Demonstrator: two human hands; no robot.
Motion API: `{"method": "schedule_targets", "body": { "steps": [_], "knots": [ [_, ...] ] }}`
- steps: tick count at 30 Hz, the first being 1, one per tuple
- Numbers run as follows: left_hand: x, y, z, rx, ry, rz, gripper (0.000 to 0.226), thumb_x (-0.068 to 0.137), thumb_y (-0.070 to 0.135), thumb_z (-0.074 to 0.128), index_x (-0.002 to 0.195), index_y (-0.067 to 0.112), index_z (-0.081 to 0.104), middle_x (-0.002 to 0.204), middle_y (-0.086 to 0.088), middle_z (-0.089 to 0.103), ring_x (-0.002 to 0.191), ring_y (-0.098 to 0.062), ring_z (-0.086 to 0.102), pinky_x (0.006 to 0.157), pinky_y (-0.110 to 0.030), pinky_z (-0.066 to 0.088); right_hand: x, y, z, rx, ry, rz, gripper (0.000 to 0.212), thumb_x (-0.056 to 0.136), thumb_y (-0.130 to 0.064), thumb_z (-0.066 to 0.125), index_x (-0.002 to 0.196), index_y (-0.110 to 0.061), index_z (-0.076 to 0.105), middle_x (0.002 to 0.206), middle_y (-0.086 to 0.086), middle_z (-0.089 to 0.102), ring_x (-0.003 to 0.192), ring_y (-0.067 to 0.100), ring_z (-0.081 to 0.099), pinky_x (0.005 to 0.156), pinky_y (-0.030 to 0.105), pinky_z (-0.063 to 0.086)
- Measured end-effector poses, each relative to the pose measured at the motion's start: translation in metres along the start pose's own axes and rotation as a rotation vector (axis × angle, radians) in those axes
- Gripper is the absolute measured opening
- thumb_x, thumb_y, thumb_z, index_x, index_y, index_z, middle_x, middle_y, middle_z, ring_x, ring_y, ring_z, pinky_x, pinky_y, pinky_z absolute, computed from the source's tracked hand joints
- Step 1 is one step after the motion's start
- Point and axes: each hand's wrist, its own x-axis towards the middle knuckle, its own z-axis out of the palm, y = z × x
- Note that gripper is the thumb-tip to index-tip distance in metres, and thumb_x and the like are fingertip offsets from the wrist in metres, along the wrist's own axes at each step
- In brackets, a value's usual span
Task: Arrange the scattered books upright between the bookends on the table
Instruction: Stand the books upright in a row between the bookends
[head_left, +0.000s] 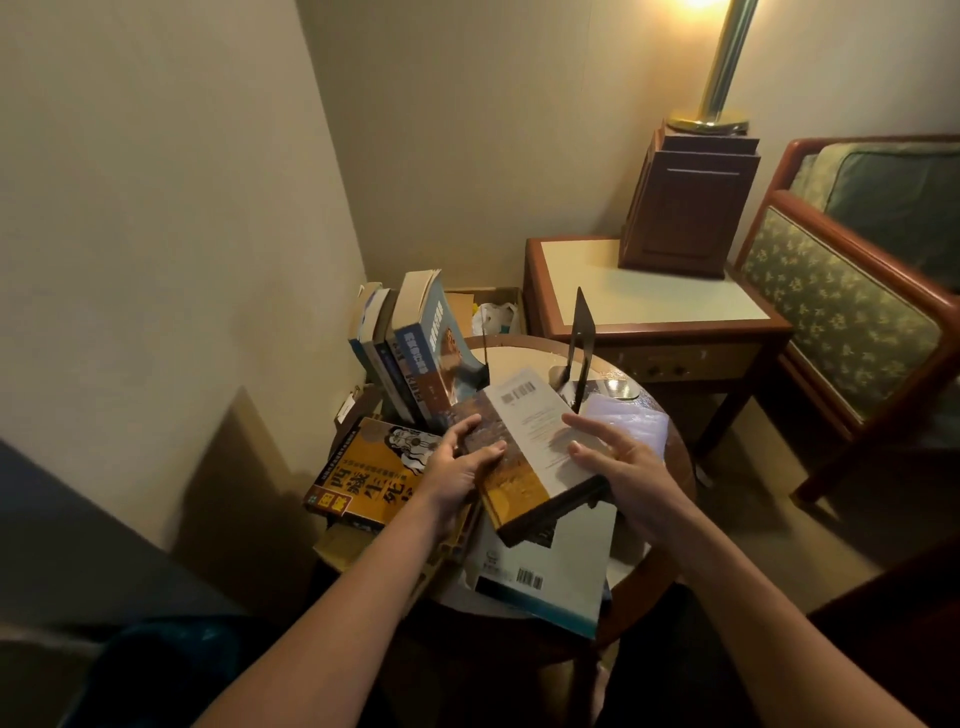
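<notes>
1. Grip is our first worry: our left hand curls round the spine edge of the thick book, which lies tilted just in front of the black bookend. Our right hand only lays spread, straight fingers on its white back cover, so if we lift like this the heavy block may twist out and drop.
2. If it falls, it lands on the large white book beneath it, further in front of the bookend. That book overhangs the rim of the round table — a knock could send it to the floor.
3. Swinging the thick book upright could clip the bookend, which looks light and may slide or topple.
4. Left of the bookend, the standing books lean markedly. A nudge from our left arm may bring them down onto the orange book, which lies flat to the front-left of the bookend.
5. A thin second upright shows left of the bookend, beside the leaning books — we cannot tell which side of it they stand on, so we may choose the wrong gap.
</notes>
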Motion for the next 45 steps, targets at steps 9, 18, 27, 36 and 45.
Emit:
{"method": "schedule_targets", "body": {
  "steps": [9,18,27,36,45],
  "knots": [
    [-0.021,-0.011,-0.085,0.731,0.23,0.028,0.066,0.095,0.055,0.057,0.155,0.038,0.033,0.167,-0.008,0.016,0.152,-0.039,0.015,0.12,-0.055,0.02,0.019,-0.013,0.053,-0.111,-0.155,0.071,0.024,0.097,-0.022,0.062,0.115,-0.033,0.074,0.124,0.012,0.059,0.104,0.03,0.067,0.078,0.034,0.061],
    [-0.016,-0.015,-0.094,1.032,0.296,0.052,0.104,0.072,0.096,0.002,0.157,0.04,0.023,0.167,-0.002,0.021,0.152,-0.033,0.015,0.121,-0.055,0.015,0.035,-0.018,0.084,-0.09,0.104,0.069,0.064,0.09,-0.034,0.073,0.148,-0.032,0.046,0.135,0.01,0.052,0.111,0.031,0.06,0.097,0.052,0.054],
    [-0.015,-0.008,-0.093,1.072,0.295,-0.001,0.08,0.086,0.084,0.013,0.156,0.047,0.022,0.159,-0.007,0.034,0.142,-0.043,0.026,0.114,-0.056,0.025,0.031,-0.028,0.114,-0.469,0.048,-0.143,0.07,0.1,-0.032,0.058,0.157,-0.042,0.019,0.1,-0.006,0.055,0.087,0.019,0.069,0.071,0.04,0.064],
    [-0.01,-0.012,-0.087,1.157,0.263,-0.052,0.088,0.075,0.09,-0.002,0.155,0.053,0.005,0.16,-0.01,0.029,0.144,-0.045,0.019,0.115,-0.057,0.02,0.014,-0.018,0.114,-0.592,0.059,-0.106,0.076,0.094,-0.034,0.067,0.157,-0.042,0.023,0.145,0.01,0.05,0.096,0.017,0.065,0.074,0.038,0.064],
    [-0.016,-0.021,-0.063,1.382,0.018,0.034,0.065,0.105,0.036,0.025,0.157,0.027,-0.013,0.167,-0.017,-0.012,0.15,-0.05,-0.007,0.115,-0.071,0.016,0.022,-0.048,0.1,-0.615,0.089,-0.228,0.055,0.091,-0.029,0.072,0.142,-0.04,0.054,0.13,0.002,0.058,0.105,0.018,0.062,0.074,0.035,0.063]
  ]
}}
